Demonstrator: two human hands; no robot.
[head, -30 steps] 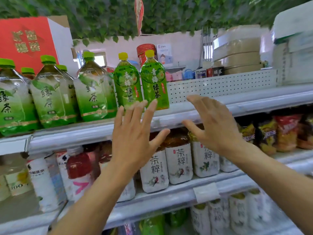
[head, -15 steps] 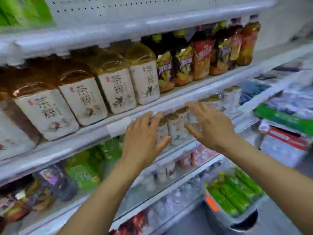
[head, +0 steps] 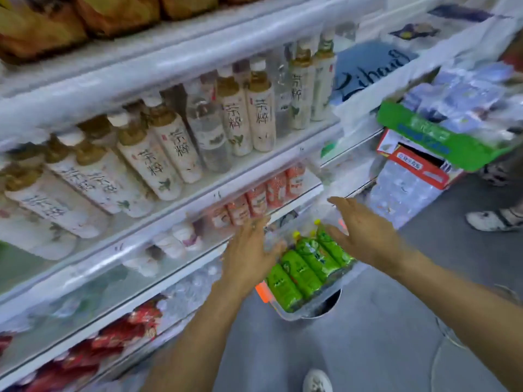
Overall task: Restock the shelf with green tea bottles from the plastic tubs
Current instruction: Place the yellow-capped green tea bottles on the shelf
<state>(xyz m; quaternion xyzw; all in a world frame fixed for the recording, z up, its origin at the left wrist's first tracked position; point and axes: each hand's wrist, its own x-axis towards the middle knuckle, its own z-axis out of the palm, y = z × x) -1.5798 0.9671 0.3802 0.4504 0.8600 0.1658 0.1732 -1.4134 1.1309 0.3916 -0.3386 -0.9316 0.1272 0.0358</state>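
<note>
A clear plastic tub (head: 294, 316) with an orange latch stands on something round and dark on the floor beside the shelving. Several green tea bottles (head: 307, 267) with yellow caps lie side by side in it. My left hand (head: 249, 256) hovers with straight fingers above the tub's left edge, holding nothing. My right hand (head: 365, 233) is spread flat above the tub's right side, empty too. The top shelf with its green tea bottles is out of view.
White shelves (head: 175, 193) on the left carry white-labelled tea bottles, small pink bottles and red packs lower down. Cartons and wrapped bottle packs (head: 424, 154) are stacked at the right. Another person's shoe (head: 489, 220) is on the grey floor, and my own shoe (head: 317, 381) shows at the bottom.
My view has swung down from the top shelf to the floor. Both empty hands have dropped from the shelf edge to just above the tub of green bottles.
</note>
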